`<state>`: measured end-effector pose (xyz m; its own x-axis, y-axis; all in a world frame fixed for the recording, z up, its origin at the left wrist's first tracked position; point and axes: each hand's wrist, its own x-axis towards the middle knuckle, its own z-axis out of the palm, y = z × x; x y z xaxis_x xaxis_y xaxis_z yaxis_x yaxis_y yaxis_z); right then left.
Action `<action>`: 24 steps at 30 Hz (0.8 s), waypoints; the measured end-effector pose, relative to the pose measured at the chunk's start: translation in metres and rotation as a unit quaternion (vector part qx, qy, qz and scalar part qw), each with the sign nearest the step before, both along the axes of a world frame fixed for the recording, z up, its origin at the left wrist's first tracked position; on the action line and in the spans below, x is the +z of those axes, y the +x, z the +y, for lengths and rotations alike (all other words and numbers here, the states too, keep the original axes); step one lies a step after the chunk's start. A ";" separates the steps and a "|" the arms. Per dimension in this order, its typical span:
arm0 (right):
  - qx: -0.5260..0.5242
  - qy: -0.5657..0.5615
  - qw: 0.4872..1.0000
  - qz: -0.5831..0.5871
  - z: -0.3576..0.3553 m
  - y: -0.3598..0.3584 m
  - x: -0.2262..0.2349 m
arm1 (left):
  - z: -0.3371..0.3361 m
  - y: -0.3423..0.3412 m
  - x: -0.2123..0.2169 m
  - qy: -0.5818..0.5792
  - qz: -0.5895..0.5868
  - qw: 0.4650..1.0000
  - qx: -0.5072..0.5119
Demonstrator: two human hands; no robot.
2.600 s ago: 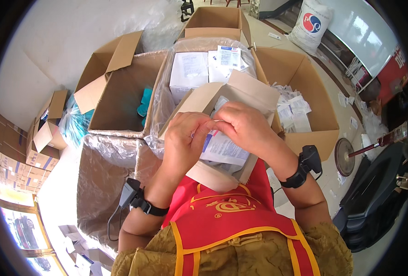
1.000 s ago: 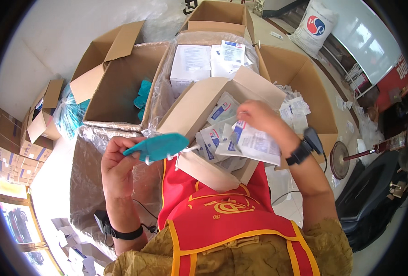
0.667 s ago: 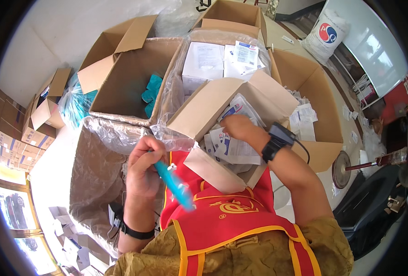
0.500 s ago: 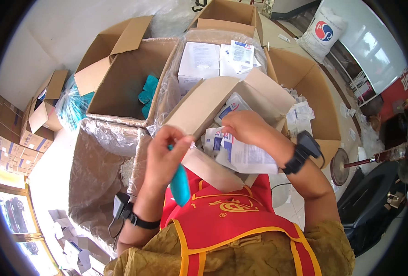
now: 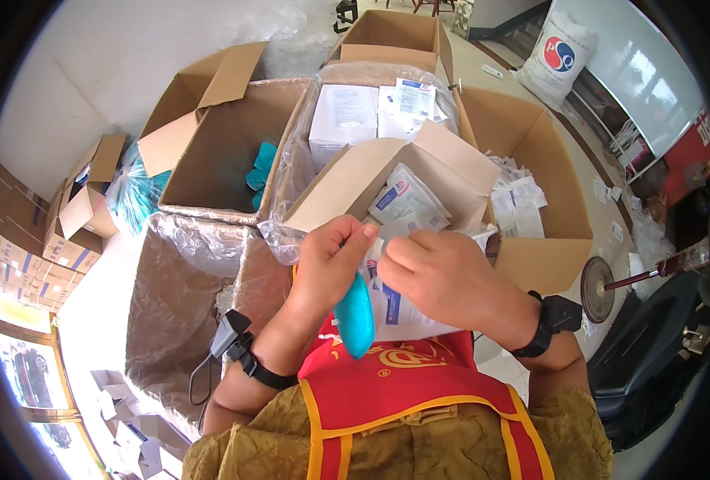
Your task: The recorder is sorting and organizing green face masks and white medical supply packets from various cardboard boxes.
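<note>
My left hand (image 5: 331,264) is closed, thumb against the fingers, with a slim teal folded soft item (image 5: 355,320) hanging below it; its exact kind is not clear. Close beside it, my right hand (image 5: 443,268) is closed over a white printed packet (image 5: 399,310), whose lower part hangs in front of my red apron (image 5: 407,384). The fingertips of both hands nearly meet at the packet's upper edge. Just beyond them, a tilted open carton (image 5: 347,188) holds several similar white packets (image 5: 409,200).
At the left, a carton (image 5: 211,172) has teal items (image 5: 260,170) inside. A plastic-lined carton (image 5: 171,304) stands nearer. Behind are white boxes (image 5: 344,116); at the right, a carton (image 5: 563,192) contains loose packets (image 5: 519,204). A stand fan (image 5: 599,290) is farther right.
My left hand has moved right with the teal item, toward my right hand. My right hand has drawn the packet out of the carton and nearer my apron.
</note>
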<state>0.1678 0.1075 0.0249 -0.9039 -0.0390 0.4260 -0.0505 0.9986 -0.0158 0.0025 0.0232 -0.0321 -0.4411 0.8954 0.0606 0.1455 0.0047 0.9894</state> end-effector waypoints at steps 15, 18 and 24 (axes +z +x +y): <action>-0.060 -0.221 0.972 0.060 -0.011 0.032 0.013 | -0.036 -0.020 0.033 0.022 0.268 0.947 -0.174; -0.018 -0.239 0.968 0.072 -0.011 0.020 0.003 | -0.044 0.004 0.051 0.002 0.225 0.953 -0.204; 0.007 -0.284 0.956 0.077 -0.013 0.010 -0.015 | -0.046 0.001 0.030 -0.013 0.162 0.962 -0.219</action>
